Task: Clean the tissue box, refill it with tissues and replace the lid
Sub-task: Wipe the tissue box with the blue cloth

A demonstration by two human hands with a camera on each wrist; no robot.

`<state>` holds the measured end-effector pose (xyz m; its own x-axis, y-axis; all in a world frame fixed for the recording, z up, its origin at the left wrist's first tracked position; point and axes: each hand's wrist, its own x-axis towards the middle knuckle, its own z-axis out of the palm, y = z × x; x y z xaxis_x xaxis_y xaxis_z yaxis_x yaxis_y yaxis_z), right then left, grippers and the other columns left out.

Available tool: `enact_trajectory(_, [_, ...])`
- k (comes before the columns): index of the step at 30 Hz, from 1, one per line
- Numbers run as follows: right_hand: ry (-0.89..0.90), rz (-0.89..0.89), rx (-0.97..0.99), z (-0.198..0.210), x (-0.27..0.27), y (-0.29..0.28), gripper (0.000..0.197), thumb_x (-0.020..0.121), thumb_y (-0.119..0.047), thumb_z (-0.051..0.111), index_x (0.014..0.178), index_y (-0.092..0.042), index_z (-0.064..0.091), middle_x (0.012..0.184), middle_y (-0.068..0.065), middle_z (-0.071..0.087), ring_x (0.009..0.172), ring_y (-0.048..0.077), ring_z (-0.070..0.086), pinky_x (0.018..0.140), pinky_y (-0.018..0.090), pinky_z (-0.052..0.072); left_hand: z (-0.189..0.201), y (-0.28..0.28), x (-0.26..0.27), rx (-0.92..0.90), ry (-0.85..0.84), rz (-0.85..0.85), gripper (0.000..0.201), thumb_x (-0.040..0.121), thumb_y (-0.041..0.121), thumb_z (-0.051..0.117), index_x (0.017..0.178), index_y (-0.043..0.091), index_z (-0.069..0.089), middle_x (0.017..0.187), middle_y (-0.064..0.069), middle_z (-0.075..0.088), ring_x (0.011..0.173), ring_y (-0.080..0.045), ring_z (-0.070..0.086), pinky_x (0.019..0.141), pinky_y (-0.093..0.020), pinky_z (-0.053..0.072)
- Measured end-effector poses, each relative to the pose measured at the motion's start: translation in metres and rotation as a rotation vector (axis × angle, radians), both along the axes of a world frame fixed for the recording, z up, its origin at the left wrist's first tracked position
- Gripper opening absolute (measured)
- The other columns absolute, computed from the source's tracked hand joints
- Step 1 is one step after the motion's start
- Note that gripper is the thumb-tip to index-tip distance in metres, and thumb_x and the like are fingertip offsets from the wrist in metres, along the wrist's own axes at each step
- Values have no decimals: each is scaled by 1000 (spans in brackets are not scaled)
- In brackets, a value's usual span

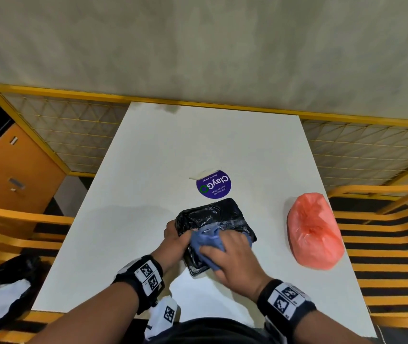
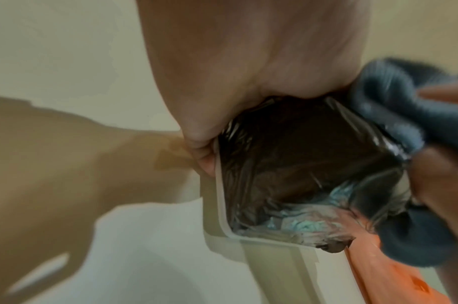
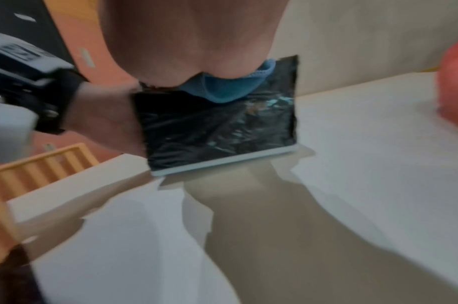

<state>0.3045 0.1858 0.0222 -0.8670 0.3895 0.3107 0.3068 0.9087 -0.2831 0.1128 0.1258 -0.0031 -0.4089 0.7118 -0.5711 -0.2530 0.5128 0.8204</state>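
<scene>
The tabletop [image 1: 148, 150] carries one box [image 1: 222, 212], wrapped in shiny black film, sitting near my front edge at centre. One pink bag [image 1: 314, 232] lies well apart to its right, and one purple round sticker [image 1: 214, 186] sits just beyond the box. There is one blue cloth [image 1: 207, 242].

My left hand [image 1: 176, 242] has its grip curled round the box's left side, steadying it. My right hand [image 1: 232, 256] has its grip bunched round the cloth, pressing it onto the top of the box.

I judge this as the cleaning step, with refilling and the lid not yet done. I see no separate lid on the tabletop, so I cannot tell where it is.

Risks from here: the film looks slick, so a hard wipe could slide the box out of my left hand or toward the near edge. The cloth could also snag a loose fold of film and tear it. The wrist views are blurred, so I cannot judge how clean the surface is.
</scene>
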Motion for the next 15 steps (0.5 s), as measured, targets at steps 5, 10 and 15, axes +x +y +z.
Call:
enact_trajectory(5, [67,-298,-113,-13,31,29,38,79,-25,51,117,-28,53,109,15,59,97,29,45,78,42,44,7,0,1,11,35,-91,81,60,62,70,127,34,34,136,-5,46,125,-24,54,106,-50,50])
enact_trajectory(10, [150,-406,-308,-14,34,45,42,79,-11,53,117,-28,52,117,18,52,105,34,48,89,35,39,12,3,2,13,39,-93,81,60,59,68,129,32,34,135,-6,46,123,-25,56,99,-47,54])
enact_trajectory(15, [298,-608,-468,-2,53,54,31,86,8,58,111,-9,60,111,10,45,103,27,49,80,17,32,13,4,-4,-31,28,-115,86,64,62,67,135,29,31,136,-6,47,122,-23,56,90,-38,56])
